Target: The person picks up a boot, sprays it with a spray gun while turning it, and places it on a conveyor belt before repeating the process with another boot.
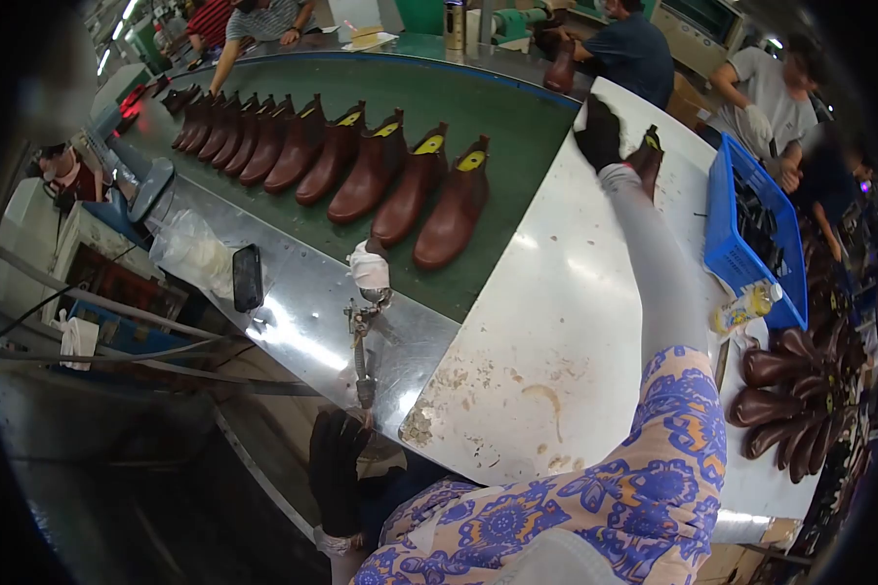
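My right hand (pixel 600 135), in a black glove, reaches over the far end of a white board (pixel 527 351). A brown ankle boot (pixel 646 161) is right beside it, partly hidden by my arm; whether my fingers grip anything I cannot tell. Low at the near edge of the metal table, my left hand (pixel 337 463), also black-gloved, has its fingers apart and nothing visible in them. Just above it stands a metal fitting (pixel 359 341) with a white cloth-wrapped top (pixel 368 265). A row of brown ankle boots (pixel 454 214) with yellow insides stands on a green belt (pixel 517 136).
A blue crate (pixel 800 283) with dark pieces stands at the right, near a yellow-labelled bottle (pixel 746 307). More brown boots (pixel 776 409) lie below it. A phone (pixel 248 278) and a plastic bag (pixel 190 253) rest on the left metal ledge. Several people work around the belt.
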Tool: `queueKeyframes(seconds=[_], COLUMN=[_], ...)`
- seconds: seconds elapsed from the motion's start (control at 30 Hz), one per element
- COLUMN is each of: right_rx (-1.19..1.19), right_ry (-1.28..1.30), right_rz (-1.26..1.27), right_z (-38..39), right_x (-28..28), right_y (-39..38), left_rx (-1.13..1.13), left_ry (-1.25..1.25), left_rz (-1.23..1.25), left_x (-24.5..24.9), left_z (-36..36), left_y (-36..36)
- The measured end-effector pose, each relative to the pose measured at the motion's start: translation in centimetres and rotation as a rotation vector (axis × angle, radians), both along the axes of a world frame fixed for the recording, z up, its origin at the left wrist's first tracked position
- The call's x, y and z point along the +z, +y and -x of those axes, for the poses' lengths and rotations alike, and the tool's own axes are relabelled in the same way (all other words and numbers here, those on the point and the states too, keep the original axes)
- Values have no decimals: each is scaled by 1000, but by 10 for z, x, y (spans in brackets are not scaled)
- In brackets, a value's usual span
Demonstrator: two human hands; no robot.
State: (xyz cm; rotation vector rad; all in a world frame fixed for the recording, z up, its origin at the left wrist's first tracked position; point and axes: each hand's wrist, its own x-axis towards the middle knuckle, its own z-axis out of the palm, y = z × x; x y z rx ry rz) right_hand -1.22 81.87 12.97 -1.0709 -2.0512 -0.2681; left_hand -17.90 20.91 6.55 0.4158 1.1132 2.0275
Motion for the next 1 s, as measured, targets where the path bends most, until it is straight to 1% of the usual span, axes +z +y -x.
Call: queueKeyframes(seconds=[0.03, 0.07, 0.1, 0.17, 0.2, 0.27, 0.3, 0.37, 0.4, 0.43, 0.47, 0.53, 0.6, 0.67, 0.7, 0.73, 0.77, 0.8, 0.87, 0.9, 0.93, 0.97, 1.0], right_rx=[342, 493, 552, 723, 642, 474, 487, 495, 494, 486, 500, 528, 558, 636, 635, 582, 527, 534, 777, 736, 852, 972, 1044], right_ry=[-140, -285, -498, -549, -495, -382, -382, -665, -807, -946, -885, -813, -806, -780, -782, -827, -871, -876, -638, -665, -597, -549, -526], right_rz=[-67, -125, -122, -452, -367, -202, -211, -365, -444, -527, -486, -405, -348, -330, -333, -289, -242, -249, 40, 101, 172, 157, 183], right_z=[31, 61, 85, 128, 149, 189, 190, 173, 160, 149, 139, 117, 103, 85, 79, 76, 74, 70, 67, 69, 70, 71, 75], right_x=[-28, -12, -16, -41, -86, -172, -163, -125, -106, -91, -79, -50, 2, 65, 97, 123, 144, 163, 188, 191, 198, 195, 190], right_y=[13, -45, -76, -107, -86, -46, -48, -61, -66, -69, -67, -65, -89, -146, -182, -214, -244, -276, -335, -359, -391, -415, -434], left_rx=[4, 9, 25, 52, 68, 128, 142, 258, 273, 313, 354, 354, 352, 200, 127, 51, -10, -72, -122, -124, -51, 21, 29], left_ry=[4, 8, 9, 81, 83, 142, 141, 190, 183, 118, 54, 74, 92, 592, 355, 121, 41, -39, 210, 190, 70, -50, -53], left_rz=[19, 38, 32, 133, 125, 197, 191, 251, 246, 190, 128, 101, 78, 209, 13, -182, -242, -301, -362, -410, -449, -487, -485], left_x=[-3, -5, -4, 4, 8, 17, 22, 33, 37, 41, 43, 37, 30, 24, 10, 1, 9, 19, 31, 38, 55, 68, 68], left_z=[1, 1, 1, 2, 3, 4, 3, -1, -4, -5, -6, -3, 1, 7, 12, 14, 10, 4, -7, -10, -16, -21, -21], left_y=[-3, -5, -6, -7, -9, -15, -19, -28, -35, -42, -47, -61, -67, -60, -48, -36, -23, -8, 15, 22, 27, 27, 20])
